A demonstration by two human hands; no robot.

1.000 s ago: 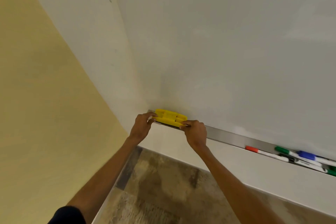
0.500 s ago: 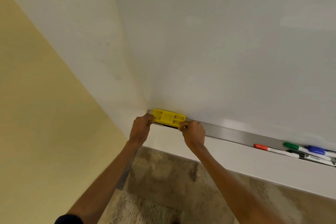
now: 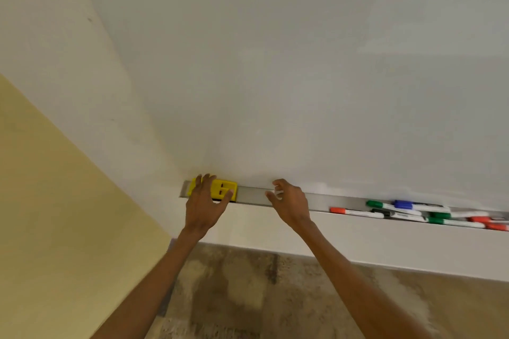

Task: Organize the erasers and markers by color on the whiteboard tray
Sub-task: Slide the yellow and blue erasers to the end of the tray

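Eraser (image 3: 223, 190) sits at tray (image 3: 253, 197) end under your spread left hand (image 3: 203, 205); right hand (image 3: 290, 201) empty, spread, so reach the markers (image 3: 407, 210) next.

Left hand (image 3: 202, 206) rests on yellow eraser (image 3: 223, 190); right hand (image 3: 289, 201) hovers empty.

yellow eraser (image 3: 223, 190): left part behind left hand (image 3: 203, 206) | markers (image 3: 413, 210): row cut off at right edge

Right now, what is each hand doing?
Left hand: open, fingers spread over the yellow eraser, not gripping.
Right hand: open, empty, above the tray.
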